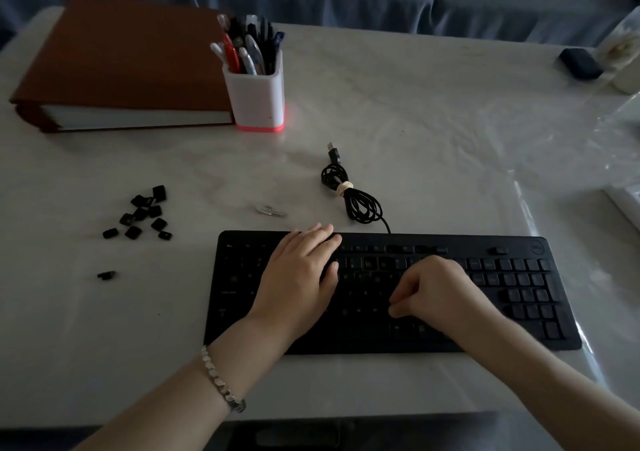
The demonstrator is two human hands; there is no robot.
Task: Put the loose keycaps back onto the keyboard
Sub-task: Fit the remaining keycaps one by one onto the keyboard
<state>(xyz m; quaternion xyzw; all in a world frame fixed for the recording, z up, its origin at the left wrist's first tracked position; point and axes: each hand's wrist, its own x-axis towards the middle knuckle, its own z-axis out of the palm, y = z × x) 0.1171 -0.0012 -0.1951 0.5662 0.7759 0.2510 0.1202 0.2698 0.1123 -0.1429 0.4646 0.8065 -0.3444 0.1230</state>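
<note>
A black keyboard [519, 291] lies on the white table near the front edge. My left hand [301, 270] rests flat on its upper left keys, fingers straight. My right hand [436, 294] is over the middle keys with its fingers curled and tips pinched together; whether a keycap sits between them I cannot tell. A pile of several loose black keycaps [142, 213] lies on the table to the left of the keyboard. One more keycap [106, 275] lies alone below the pile.
The keyboard's coiled black USB cable [349, 190] lies behind it. A small metal tool [272, 210] sits near the top left corner. A brown binder [121, 66] and a white pen holder [256, 90] stand at the back left. A dark object [580, 63] is back right.
</note>
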